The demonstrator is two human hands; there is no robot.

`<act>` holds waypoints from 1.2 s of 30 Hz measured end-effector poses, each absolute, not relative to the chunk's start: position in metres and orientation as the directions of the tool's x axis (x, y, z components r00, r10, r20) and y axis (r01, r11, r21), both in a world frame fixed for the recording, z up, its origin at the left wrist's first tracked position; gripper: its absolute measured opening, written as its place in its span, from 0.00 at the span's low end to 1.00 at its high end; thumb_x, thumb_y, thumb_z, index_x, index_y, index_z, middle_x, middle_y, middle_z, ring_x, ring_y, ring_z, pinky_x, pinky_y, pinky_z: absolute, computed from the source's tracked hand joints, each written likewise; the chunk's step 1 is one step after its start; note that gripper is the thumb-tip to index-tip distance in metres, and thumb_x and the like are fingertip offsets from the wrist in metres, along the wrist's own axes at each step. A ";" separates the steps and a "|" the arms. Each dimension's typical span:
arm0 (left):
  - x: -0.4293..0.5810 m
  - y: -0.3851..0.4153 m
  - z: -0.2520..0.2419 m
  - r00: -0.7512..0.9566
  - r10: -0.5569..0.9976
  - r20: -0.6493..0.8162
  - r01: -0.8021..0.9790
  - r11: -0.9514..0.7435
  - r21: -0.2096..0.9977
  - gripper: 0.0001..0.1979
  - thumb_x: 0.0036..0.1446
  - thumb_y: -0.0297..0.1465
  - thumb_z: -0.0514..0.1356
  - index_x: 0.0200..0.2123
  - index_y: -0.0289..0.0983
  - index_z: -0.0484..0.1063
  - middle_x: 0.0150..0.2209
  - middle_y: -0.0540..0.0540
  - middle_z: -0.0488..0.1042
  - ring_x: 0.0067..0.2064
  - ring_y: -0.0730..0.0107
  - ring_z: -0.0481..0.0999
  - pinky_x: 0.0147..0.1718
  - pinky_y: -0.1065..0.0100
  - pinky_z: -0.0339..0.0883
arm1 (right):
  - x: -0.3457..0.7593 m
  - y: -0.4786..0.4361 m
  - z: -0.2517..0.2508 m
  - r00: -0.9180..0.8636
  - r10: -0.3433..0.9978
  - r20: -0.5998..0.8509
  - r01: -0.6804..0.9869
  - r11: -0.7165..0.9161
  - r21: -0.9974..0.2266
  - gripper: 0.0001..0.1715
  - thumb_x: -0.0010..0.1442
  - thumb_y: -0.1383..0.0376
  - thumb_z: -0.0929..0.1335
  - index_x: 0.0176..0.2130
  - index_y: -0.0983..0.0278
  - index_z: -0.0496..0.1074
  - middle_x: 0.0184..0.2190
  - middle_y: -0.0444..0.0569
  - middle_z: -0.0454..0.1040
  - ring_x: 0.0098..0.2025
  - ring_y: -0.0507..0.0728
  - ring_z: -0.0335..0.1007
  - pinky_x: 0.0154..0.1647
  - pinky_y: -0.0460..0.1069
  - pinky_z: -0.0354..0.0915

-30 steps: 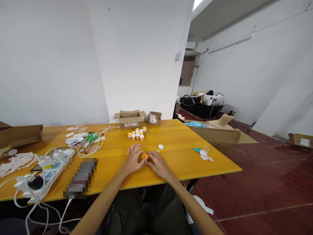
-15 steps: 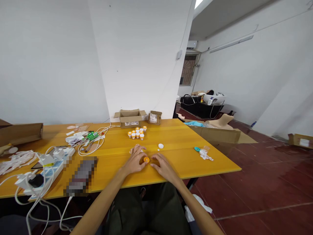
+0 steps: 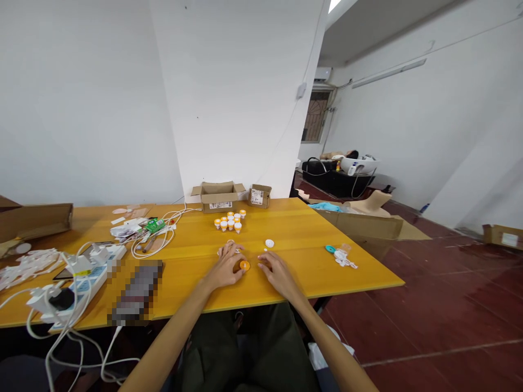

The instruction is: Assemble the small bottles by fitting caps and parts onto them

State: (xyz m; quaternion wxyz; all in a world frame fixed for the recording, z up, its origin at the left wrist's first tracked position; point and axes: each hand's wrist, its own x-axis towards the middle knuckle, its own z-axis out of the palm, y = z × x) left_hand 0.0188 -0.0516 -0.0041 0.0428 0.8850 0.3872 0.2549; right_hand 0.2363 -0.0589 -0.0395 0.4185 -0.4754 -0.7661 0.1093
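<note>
Evidently the left hand (image 3: pixel 224 269) pinches an orange disc (image 3: pixel 244 265), the right hand (image 3: pixel 281 275) gaping partway nearby.

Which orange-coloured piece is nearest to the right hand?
The orange piece in the left hand; the orange-and-white pieces stand grouped farther back on the table.

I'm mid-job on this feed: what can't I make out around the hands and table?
In the head view:
- Round orange plastic piece at the bare left hand: underside faces away from the camera.
- Yellow-brown table beneath that hand: covered by it.
- White printed label on the open brown cardboard box: too small to read.
- Dark rectangular device: blurred by pixelation.
- Leftmost cardboard box: cut by the left edge.
</note>
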 end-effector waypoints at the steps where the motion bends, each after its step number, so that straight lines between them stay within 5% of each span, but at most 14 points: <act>1: 0.019 -0.052 -0.004 0.569 0.709 0.417 0.666 -0.695 0.273 0.10 0.57 0.31 0.59 0.43 0.44 0.75 0.56 0.43 0.68 0.63 0.46 0.57 0.57 0.45 0.58 | 0.239 -0.056 -0.039 -0.183 0.818 0.545 0.648 0.517 -0.559 0.09 0.61 0.70 0.63 0.37 0.59 0.73 0.39 0.50 0.76 0.43 0.60 0.74 0.47 0.55 0.71; 10: 0.019 -0.051 -0.005 0.564 0.712 0.418 0.662 -0.693 0.285 0.14 0.56 0.30 0.58 0.46 0.43 0.73 0.57 0.42 0.67 0.63 0.46 0.58 0.56 0.45 0.58 | 0.255 -0.035 -0.033 -0.166 0.828 0.536 0.757 0.455 -0.469 0.11 0.63 0.68 0.62 0.37 0.59 0.74 0.38 0.51 0.76 0.39 0.59 0.75 0.43 0.53 0.72; 23: 0.015 -0.050 -0.002 0.452 0.758 0.469 0.687 -0.632 0.359 0.17 0.52 0.25 0.57 0.47 0.42 0.70 0.56 0.43 0.68 0.58 0.50 0.60 0.55 0.50 0.58 | 0.239 -0.035 -0.033 -0.413 0.691 0.594 0.808 0.578 -0.111 0.13 0.64 0.72 0.64 0.33 0.62 0.75 0.35 0.53 0.75 0.41 0.59 0.72 0.45 0.52 0.69; 26: 0.016 -0.051 -0.001 0.463 0.756 0.463 0.691 -0.635 0.345 0.17 0.52 0.25 0.57 0.46 0.42 0.70 0.55 0.43 0.68 0.58 0.51 0.60 0.54 0.51 0.58 | 0.236 -0.038 -0.031 -0.411 0.696 0.589 0.789 0.595 -0.152 0.12 0.64 0.72 0.64 0.33 0.61 0.75 0.36 0.53 0.75 0.42 0.59 0.72 0.47 0.53 0.68; 36: 0.020 -0.052 -0.002 0.526 0.746 0.409 0.682 -0.657 0.322 0.08 0.60 0.35 0.59 0.42 0.42 0.72 0.53 0.43 0.69 0.60 0.49 0.59 0.56 0.49 0.57 | 0.221 -0.041 -0.020 -0.403 0.769 0.496 0.512 0.639 -0.575 0.07 0.62 0.70 0.66 0.32 0.61 0.73 0.38 0.48 0.74 0.43 0.57 0.72 0.48 0.53 0.67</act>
